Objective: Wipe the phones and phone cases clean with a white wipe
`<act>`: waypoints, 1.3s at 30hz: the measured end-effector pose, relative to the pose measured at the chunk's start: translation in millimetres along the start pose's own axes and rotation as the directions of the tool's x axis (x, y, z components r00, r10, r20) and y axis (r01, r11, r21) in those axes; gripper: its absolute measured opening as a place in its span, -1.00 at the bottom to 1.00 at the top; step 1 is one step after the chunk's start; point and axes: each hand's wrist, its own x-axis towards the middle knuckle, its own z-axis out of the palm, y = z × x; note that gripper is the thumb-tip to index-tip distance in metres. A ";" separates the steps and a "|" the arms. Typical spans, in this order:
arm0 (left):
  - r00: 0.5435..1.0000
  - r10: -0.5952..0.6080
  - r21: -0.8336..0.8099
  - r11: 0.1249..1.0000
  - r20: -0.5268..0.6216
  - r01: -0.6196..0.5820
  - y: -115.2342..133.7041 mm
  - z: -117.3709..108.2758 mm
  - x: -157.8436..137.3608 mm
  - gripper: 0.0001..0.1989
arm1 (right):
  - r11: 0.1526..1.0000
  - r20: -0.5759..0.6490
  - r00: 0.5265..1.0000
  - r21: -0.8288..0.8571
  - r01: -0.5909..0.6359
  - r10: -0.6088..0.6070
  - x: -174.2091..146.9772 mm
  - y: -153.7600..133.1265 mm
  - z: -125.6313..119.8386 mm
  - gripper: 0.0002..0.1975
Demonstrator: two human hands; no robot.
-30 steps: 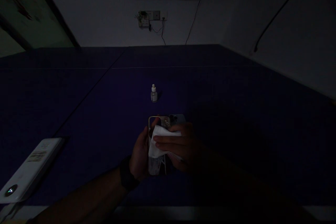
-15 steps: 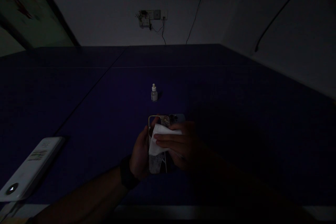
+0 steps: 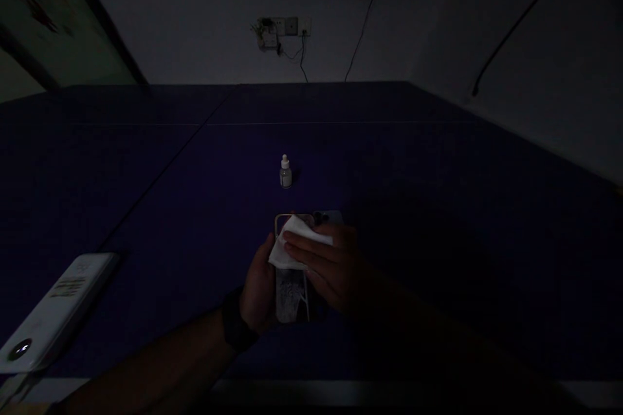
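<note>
A phone case (image 3: 292,298) with a dark printed picture is gripped along its left edge by my left hand (image 3: 259,285), which has a dark band on the wrist. My right hand (image 3: 328,262) presses a white cloth (image 3: 298,243) against the upper part of the case, fingers lying over the cloth. The cloth hides much of the case's upper half. Behind my right hand, a phone (image 3: 331,216) with a camera cluster shows only its top end. Farther off, a small dropper bottle (image 3: 285,175) with a white cap stands upright.
A white power bank (image 3: 61,311) lies at the left on the dark blue table (image 3: 195,201). Sockets (image 3: 280,27) with plugs and cables are on the wall behind. A black cable (image 3: 525,19) runs down the right wall. The room is dim.
My right hand has slid the cloth slightly up and left over the case, so more of its lower picture shows. My left hand stays in place.
</note>
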 end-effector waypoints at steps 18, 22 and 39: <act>0.997 0.051 0.095 0.994 0.056 -0.056 4.1 2.0 -2.6 -0.57 | 0.992 -0.077 0.995 0.111 0.067 -0.059 -4.3 -2.6 3.6 -0.60; 0.999 0.006 0.104 0.995 -0.052 0.000 4.5 6.1 -3.3 -0.57 | 0.982 -0.014 0.995 0.159 0.104 -0.103 -1.8 -6.7 0.6 -0.59; 0.996 0.094 0.147 0.985 -0.007 -0.092 3.6 1.7 -1.7 -0.54 | 0.991 -0.036 0.999 0.131 -0.004 0.009 -3.2 -2.8 -1.0 -0.60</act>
